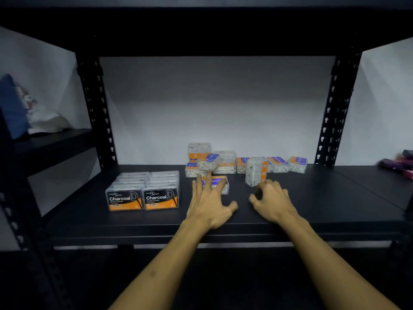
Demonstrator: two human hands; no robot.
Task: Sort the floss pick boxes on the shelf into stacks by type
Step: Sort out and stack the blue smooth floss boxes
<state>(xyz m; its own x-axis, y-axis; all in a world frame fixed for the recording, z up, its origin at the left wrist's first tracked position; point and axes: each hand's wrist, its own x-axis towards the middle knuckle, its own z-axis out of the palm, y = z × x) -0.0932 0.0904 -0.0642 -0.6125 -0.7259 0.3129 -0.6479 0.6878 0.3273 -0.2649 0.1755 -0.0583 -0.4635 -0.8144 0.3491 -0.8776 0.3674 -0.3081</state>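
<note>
1. Head view: left hand [210, 202], fingers straight and spread, lies flat on a purple-label box [218, 184] mid-shelf [324, 198].
2. Right hand [271, 199], fingers loosely curled, holds nothing; just behind it an upright white box [256, 171] stands on end.
3. Charcoal boxes [143, 191] sit in two neat rows at left.
4. Unsorted white/purple boxes [277, 164] are jumbled along the back.

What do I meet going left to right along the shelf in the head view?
Charcoal boxes → left hand on a purple-label box → upright box above the right hand → far-right box.
</note>
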